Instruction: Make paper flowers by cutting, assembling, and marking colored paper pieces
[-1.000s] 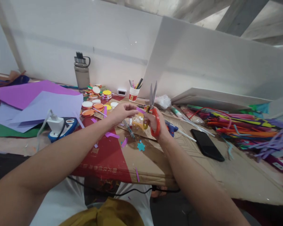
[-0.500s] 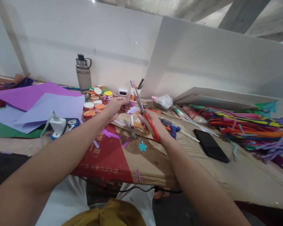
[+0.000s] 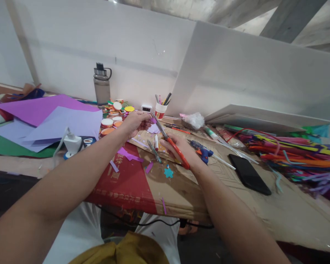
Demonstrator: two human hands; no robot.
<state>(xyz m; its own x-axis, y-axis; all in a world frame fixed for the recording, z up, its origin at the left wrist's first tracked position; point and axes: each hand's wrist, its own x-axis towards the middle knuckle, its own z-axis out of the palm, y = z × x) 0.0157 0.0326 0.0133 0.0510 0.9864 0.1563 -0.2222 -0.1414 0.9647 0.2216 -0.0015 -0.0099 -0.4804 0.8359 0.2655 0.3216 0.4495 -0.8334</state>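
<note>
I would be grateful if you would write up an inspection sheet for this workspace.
surface: cardboard, partly red, with purple scraps
things in hand: red-handled scissors, blades at a purple paper piece
clutter: teal cutout, phone and blue glue gun lying about
hands: left hand pinches the paper piece; right hand holds the scissors
cables: white cable, left; black cable below front edge
surroundings: upright bottle and pen cup before pale panel

head-worn view, facing forward and down, hands (image 3: pixel 156 134) mid-frame, table (image 3: pixel 225 205) close below
</note>
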